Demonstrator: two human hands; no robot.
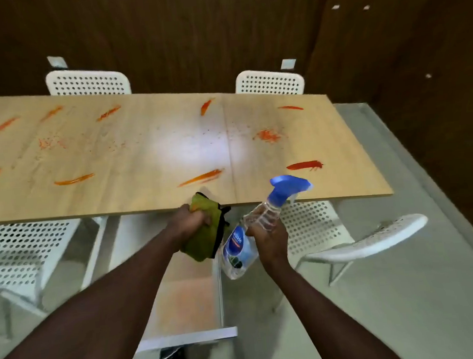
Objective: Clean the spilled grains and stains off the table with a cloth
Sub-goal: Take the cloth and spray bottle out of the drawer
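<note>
Cloth (203,244) in L hand (193,221) grip, nr table (143,158) edge

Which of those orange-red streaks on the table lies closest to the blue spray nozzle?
The dark red streak by the table's near right edge, just beyond the nozzle; the others lie farther left or farther back.

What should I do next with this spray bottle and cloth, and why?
Probably raise the spray bottle over the table and aim its blue nozzle at the nearest red smear. Your right grip holds the bottle at the table's near edge, your left grip bunches the green cloth, and the orange streaks look unwiped.
</note>
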